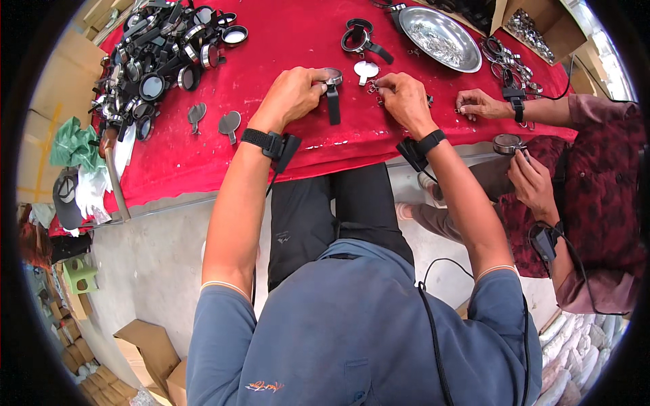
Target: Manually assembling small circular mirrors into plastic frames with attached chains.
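Note:
My left hand (296, 98) is closed on a round metal-rimmed piece with a black handle (333, 105), its handle pointing toward me over the red cloth. To its right, my right hand (405, 98) has its fingers pinched together beside some small bent metal clips (372, 86); whatever is between the fingertips is too small to make out. Just beyond and between my hands lies a flat, pale round disc with a tab (366, 70). Farther off sits a pair of black-and-metal round pieces (357, 39). Two grey tabbed discs (229, 123) lie left of my left forearm.
A heap of black-handled round pieces (159, 57) covers the table's far left. At the far right are a metal bowl (441, 39) of small shiny parts and a cardboard box (542, 27). A co-worker's hand (531, 179) holds a similar round piece close on my right.

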Demonstrator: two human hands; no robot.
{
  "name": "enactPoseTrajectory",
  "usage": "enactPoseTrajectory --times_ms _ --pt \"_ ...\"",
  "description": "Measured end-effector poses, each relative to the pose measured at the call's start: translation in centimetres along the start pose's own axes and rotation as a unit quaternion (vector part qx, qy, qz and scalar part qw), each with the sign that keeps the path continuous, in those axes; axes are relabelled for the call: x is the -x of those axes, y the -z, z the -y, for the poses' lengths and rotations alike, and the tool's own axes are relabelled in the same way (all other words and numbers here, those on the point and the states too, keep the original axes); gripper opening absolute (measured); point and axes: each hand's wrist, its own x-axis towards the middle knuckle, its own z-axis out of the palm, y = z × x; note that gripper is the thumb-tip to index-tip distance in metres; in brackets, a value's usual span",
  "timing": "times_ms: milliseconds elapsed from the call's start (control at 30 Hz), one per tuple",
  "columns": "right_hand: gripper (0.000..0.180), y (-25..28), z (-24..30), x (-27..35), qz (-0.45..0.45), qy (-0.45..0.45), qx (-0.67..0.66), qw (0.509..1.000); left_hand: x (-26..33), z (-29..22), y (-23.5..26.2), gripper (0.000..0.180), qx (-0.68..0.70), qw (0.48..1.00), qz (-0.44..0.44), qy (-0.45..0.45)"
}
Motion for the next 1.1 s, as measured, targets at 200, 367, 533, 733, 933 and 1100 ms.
enactPoseTrajectory --times_ms 200,367,533,733,933,1100 --pt "0.023 -0.6 0.3 0.1 0.018 0.007 0.071 0.997 0.0 -1.1 0.7 0.036 0.01 0.996 0.054 0.072" --pt "0.023 -1.0 1.7 0.2 0.023 -0.04 0.142 0.989 0.1 -1.4 0.9 0.036 0.004 0.996 0.054 0.071" --pt "0.021 -1.9 1.3 0.6 0.002 0.0 0.169 0.986 0.2 -0.6 0.4 0.033 0.002 0.998 0.025 0.057" --pt "0.013 -1.6 0.5 0.4 -0.051 0.028 0.101 0.993 0.1 -0.5 0.1 0.031 0.01 0.999 0.009 0.044" --pt "0.006 1.7 2.6 -2.2 -0.109 0.108 0.058 0.986 0.3 -0.9 0.7 0.033 -0.002 0.997 0.037 0.064" --pt "0.005 3.0 4.6 -2.3 -0.121 0.169 0.07 0.976 0.2 -0.7 0.6 0.033 -0.004 0.997 0.042 0.058"
